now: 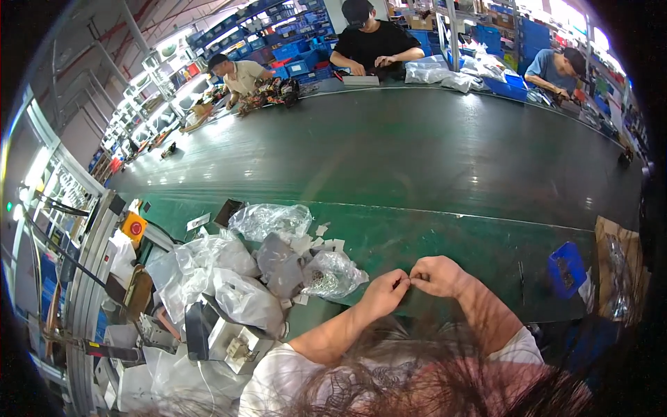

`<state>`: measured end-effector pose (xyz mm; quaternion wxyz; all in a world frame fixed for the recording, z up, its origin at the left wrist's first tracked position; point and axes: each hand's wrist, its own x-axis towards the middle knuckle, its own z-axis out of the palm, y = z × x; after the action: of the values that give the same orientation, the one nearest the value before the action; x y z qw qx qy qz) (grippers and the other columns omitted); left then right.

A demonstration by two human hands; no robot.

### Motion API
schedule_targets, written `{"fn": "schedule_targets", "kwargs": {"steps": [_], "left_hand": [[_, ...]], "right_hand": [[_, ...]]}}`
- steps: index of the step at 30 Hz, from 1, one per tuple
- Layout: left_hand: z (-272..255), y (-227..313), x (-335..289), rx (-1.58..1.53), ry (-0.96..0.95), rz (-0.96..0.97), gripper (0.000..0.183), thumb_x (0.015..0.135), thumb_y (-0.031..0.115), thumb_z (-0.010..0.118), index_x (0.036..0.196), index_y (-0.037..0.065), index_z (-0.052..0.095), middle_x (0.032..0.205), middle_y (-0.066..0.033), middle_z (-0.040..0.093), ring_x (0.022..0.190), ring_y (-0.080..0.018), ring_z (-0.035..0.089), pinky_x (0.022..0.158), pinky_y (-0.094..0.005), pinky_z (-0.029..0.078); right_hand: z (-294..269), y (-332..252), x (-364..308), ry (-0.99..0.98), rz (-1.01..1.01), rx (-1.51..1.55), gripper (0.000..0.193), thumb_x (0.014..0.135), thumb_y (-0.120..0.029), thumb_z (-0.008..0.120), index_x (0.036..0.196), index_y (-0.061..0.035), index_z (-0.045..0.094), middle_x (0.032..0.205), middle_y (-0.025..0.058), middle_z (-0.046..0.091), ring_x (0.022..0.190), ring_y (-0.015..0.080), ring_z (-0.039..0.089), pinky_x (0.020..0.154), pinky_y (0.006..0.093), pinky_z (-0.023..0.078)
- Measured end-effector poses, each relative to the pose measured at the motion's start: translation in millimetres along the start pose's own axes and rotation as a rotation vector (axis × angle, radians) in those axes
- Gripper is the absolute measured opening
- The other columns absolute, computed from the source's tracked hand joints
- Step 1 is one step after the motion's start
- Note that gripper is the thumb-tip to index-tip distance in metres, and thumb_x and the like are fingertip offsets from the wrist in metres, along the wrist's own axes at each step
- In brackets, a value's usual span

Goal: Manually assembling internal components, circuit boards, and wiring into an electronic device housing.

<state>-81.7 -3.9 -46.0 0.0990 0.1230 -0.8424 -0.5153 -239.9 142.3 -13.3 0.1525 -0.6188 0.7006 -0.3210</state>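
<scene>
My left hand (384,292) and my right hand (438,276) meet over the near edge of the green bench (445,233). Both have fingers pinched together, their tips almost touching. A small dark bit shows at the left fingertips, too small to name; whatever the right fingers hold is hidden. Just left of my left hand lies a clear plastic bag (325,276) of small shiny metal parts. To the right of my right forearm is a thin dark tool (522,280), and beyond it a blue tray (566,270) with small dark parts inside.
White plastic bags (240,292) pile up at left, near a dark phone-like slab (197,332) and a white box (240,349). A yellow box with a red button (133,227) stands there. Brown paper (615,274) lies far right. Several people work across the dark conveyor belt (389,139).
</scene>
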Motion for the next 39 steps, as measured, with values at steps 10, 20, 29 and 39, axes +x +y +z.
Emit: {"fn": "schedule_targets", "kwargs": {"steps": [10,20,29,39], "left_hand": [[1.0,5.2,2.4,0.016,-0.013,0.012,0.016,0.098,0.019,0.06,0.098,0.004,0.063,0.076,-0.0081,0.061,0.07,-0.0147,0.057,0.064,-0.0322,0.047],[3.6,-13.1,0.9,-0.025,0.018,-0.031,0.022,0.098,0.023,0.06,0.098,0.002,0.065,0.081,-0.0136,0.065,0.076,-0.0231,0.064,0.073,-0.0349,0.051],[5.8,-25.1,6.1,-0.024,0.019,-0.078,0.026,0.096,0.027,0.061,0.101,0.003,0.066,0.081,-0.0126,0.065,0.074,-0.0226,0.062,0.072,-0.0359,0.051],[2.8,-12.8,0.3,-0.013,-0.001,-0.043,0.026,0.098,0.026,0.058,0.101,0.001,0.064,0.084,-0.0152,0.065,0.076,-0.0252,0.063,0.074,-0.0359,0.051]], "right_hand": [[-3.5,2.2,-1.2,-0.022,0.042,-0.003,0.016,0.085,-0.023,0.069,0.094,-0.0099,0.071,0.088,0.0094,0.068,0.078,0.0292,0.068,0.068,0.0392,0.054],[7.7,9.9,0.7,-0.036,0.006,0.048,0.017,0.087,-0.026,0.066,0.094,-0.0103,0.069,0.092,0.0106,0.07,0.088,0.0322,0.068,0.076,0.0431,0.054],[1.7,7.4,0.8,-0.065,0.042,0.036,0.018,0.089,-0.023,0.067,0.097,-0.0081,0.071,0.095,0.0081,0.07,0.084,0.027,0.068,0.073,0.0369,0.055],[6.1,9.0,-1.5,-0.039,0.022,0.084,0.017,0.086,-0.026,0.066,0.094,-0.0109,0.069,0.092,0.0114,0.069,0.086,0.0328,0.067,0.074,0.0446,0.053]]}}
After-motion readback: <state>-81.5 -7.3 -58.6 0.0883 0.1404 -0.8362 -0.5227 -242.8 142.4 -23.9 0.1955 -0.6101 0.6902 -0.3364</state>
